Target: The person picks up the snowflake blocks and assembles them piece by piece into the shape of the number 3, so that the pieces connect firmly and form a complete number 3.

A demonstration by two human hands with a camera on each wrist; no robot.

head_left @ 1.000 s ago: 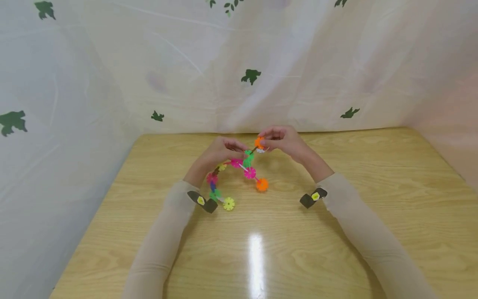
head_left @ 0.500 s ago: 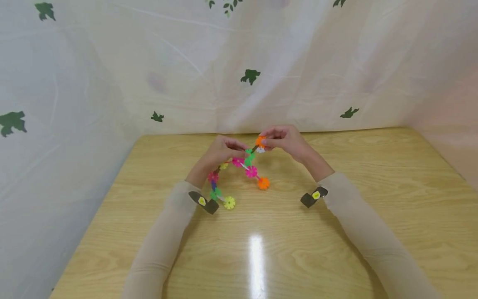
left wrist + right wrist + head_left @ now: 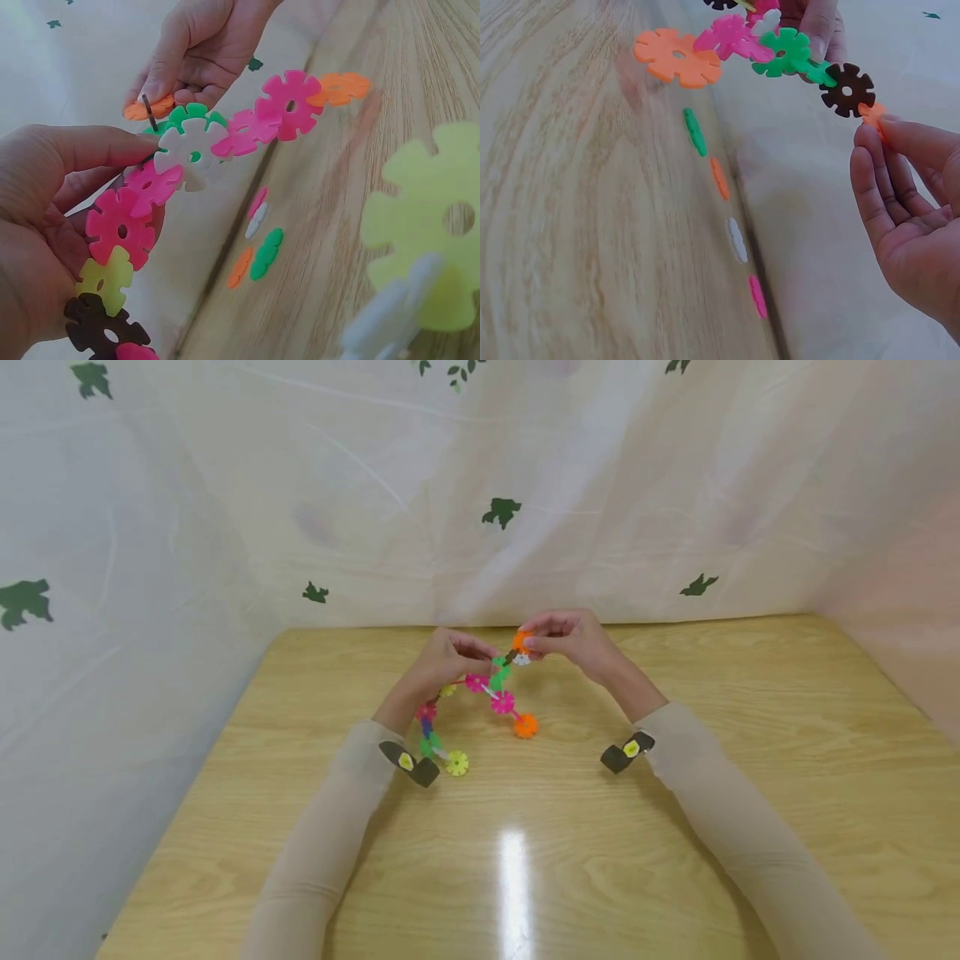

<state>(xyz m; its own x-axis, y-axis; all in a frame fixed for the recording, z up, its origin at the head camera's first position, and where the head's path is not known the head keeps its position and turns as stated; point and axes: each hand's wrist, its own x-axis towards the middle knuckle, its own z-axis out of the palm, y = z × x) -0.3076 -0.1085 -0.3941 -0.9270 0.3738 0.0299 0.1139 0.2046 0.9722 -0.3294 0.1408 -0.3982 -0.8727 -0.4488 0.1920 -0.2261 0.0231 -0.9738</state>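
Note:
A branching chain of colourful notched plastic discs, snowflake-style building pieces, hangs between the hands. In the head view my left hand (image 3: 442,662) pinches the chain near a green disc (image 3: 791,45). My right hand (image 3: 576,639) holds an orange disc (image 3: 871,115) between thumb and fingers, at the edge of a brown disc (image 3: 855,103) that joins the green part. One branch runs through pink discs to an orange end disc (image 3: 526,725). Another curves under the left wrist to a yellow disc (image 3: 457,763). The left fingers partly hide the joint they grip.
Along the far edge of the wooden table (image 3: 570,843) lie loose discs: green (image 3: 694,132), orange (image 3: 719,178), white (image 3: 736,240) and pink (image 3: 757,296). A pale curtain (image 3: 375,527) with green leaf shapes hangs behind the table. Dark wrist cameras sit on both sleeves.
Both hands keep their grip in nearly the same place. The brown disc between them has tilted slightly and shows a little wider in the head view.

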